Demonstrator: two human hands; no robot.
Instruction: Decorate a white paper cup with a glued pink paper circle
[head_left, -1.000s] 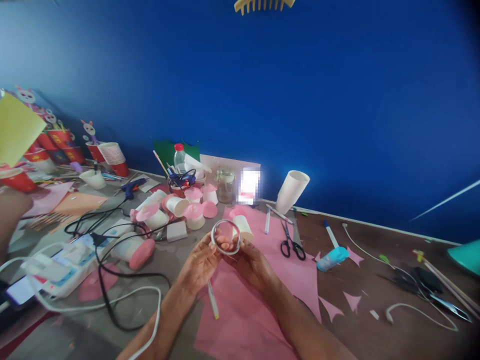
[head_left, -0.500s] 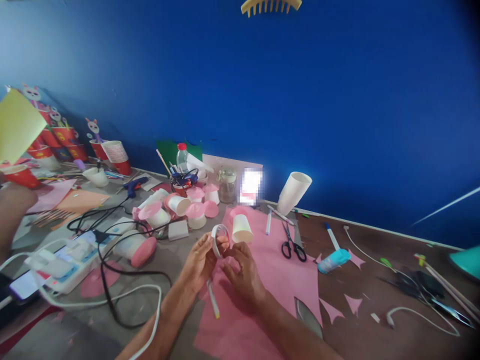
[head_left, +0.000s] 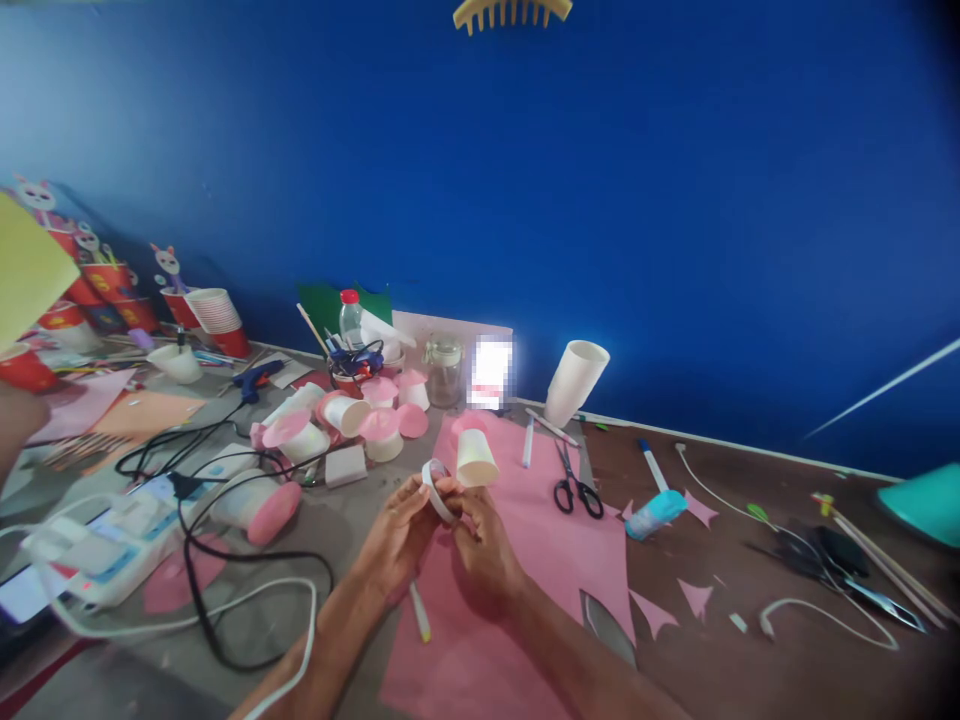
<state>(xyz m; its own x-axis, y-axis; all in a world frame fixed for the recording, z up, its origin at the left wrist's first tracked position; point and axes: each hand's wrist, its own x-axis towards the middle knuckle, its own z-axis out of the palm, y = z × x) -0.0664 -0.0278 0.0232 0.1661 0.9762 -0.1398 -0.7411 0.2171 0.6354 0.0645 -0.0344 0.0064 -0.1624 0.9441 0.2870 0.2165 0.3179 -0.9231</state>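
Observation:
Between my two hands is a thin white ring, apparently a roll of tape [head_left: 437, 490]. My left hand [head_left: 397, 530] grips its left side between thumb and fingers. On the lower right edge, the bent fingers of my right hand [head_left: 481, 545] pinch the same roll; its fingertips are partly hidden. Beneath both hands lies a large sheet of pink paper [head_left: 540, 560]. A white paper cup [head_left: 475, 458] with a pink disc rests on its side just beyond the roll. Below my left hand is a white marker [head_left: 420, 612] with a yellow tip.
Black-handled scissors [head_left: 576, 490] lie on the paper's right part. Several cups with pink discs [head_left: 381, 428] crowd the left, near a power strip [head_left: 124, 545] and loose black cables [head_left: 195, 560]. A tall cup stack [head_left: 576, 382] leans by the wall. Another person's arm [head_left: 19, 420] is far left.
My right hand's fingers have closed in against the roll's lower edge, where they were slightly apart from it. The whole view has shifted a little, so things appear farther left.

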